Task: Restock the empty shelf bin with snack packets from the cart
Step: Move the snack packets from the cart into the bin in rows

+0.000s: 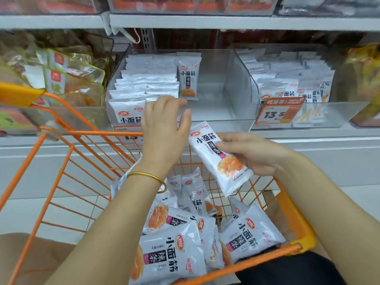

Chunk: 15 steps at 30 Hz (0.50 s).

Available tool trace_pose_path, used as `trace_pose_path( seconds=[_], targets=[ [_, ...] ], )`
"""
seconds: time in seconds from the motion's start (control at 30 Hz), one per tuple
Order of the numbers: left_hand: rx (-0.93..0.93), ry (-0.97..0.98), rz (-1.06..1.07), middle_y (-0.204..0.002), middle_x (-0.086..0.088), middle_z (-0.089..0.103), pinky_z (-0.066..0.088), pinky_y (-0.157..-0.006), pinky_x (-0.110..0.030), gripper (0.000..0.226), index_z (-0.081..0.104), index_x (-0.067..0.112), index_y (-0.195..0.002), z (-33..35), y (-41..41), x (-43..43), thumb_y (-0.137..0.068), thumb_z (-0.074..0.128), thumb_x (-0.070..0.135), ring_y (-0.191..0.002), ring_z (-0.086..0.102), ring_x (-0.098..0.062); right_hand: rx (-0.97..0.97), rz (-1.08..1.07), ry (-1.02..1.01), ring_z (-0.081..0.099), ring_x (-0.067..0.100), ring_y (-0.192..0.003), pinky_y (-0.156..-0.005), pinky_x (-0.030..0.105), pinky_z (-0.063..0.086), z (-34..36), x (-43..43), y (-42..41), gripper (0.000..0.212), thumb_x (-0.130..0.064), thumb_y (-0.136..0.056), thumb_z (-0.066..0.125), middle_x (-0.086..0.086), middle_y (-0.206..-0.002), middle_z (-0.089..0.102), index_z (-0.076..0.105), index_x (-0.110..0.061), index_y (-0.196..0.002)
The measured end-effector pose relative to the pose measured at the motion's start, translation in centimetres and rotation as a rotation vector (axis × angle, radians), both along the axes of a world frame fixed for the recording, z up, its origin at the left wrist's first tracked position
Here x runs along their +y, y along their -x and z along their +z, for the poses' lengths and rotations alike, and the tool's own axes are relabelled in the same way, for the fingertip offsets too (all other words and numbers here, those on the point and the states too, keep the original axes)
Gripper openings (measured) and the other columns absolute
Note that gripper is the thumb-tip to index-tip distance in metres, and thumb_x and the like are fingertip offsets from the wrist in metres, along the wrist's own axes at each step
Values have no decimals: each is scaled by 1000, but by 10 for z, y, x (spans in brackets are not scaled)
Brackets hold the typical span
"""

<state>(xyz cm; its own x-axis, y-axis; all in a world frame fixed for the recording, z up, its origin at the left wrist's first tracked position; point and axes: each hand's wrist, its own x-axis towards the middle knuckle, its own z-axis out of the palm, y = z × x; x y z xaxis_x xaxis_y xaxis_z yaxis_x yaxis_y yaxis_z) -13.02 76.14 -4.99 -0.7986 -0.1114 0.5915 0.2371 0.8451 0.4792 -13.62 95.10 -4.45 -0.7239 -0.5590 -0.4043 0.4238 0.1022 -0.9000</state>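
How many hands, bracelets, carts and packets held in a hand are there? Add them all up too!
Hands: 2 (left hand, right hand)
Gold bracelet: 1
Orange cart: 1
Held packet, in the right hand's fingers: 1
Total: 5

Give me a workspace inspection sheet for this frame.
Surface: shelf bin, left side filled with rows of packets, right side bare but for one upright packet.
Job's things: cart holds loose packets; held packet over its front rim.
Clutter: nothing seen.
Hands: left hand open near the bin's front edge; right hand pinches the held packet.
Cables: nothing seen.
Surroundings: price tag, full bin to the right, bagged snacks to the left.
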Motion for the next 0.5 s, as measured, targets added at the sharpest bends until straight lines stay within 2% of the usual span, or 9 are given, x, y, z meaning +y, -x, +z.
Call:
trace_pose_path(
  seconds=[0.07, 0.13, 0.23, 0.33, 0.43, 0.5],
  targets=[
    [48, 49, 68, -120, -6, 57, 29, -94, -34, 39, 61, 14, -112, 4, 8, -8, -88, 38, 33, -113, 48, -29, -61, -125, 61, 65, 10, -50, -49, 21, 55, 13, -2, 12, 16, -10, -96, 45, 4, -62, 69, 58, -2, -90],
    [57, 89, 108, -132, -10, 50, 29, -101, -42, 34, 58, 12, -117, 5, 14, -13, -89, 44, 26, -123, 42, -32, -75, -188, 125, 66, 12, -53, -52, 25, 57, 28, -6, 31, 15, -10, -94, 47, 5, -63, 69, 59, -4, -89],
    [34, 197, 140, -144, -13, 40, 21, -110, -52, 38, 54, 11, -125, 0, 27, -19, -90, 47, 22, -136, 30, -34, 42, -262, 99, 67, 13, -56, -55, 28, 58, 42, -21, 70, 9, -4, -91, 53, 6, -65, 69, 61, -2, -88],
    [4, 334, 174, -148, -13, 36, 15, -111, -57, 44, 49, 16, -131, -4, 42, -24, -90, 40, 29, -139, 27, -32, 156, -391, 59, 68, 16, -54, -51, 31, 58, 37, -46, 120, 7, 10, -86, 56, 9, -63, 70, 60, 5, -88],
    [-7, 427, 187, -148, -13, 35, 12, -112, -61, 47, 46, 19, -134, -9, 51, -27, -91, 34, 34, -140, 26, -31, 249, -492, -92, 67, 26, -60, -56, 39, 58, 21, -72, 161, 40, 19, -75, 63, 22, -84, 67, 52, 16, -113],
    [15, 462, 197, -148, -13, 36, 11, -112, -61, 48, 46, 19, -136, -13, 54, -28, -92, 34, 35, -140, 27, -31, 306, -490, -179, 67, 31, -66, -59, 42, 59, 6, -84, 182, 48, 18, -72, 67, 24, -96, 66, 51, 15, -117]
  ],
)
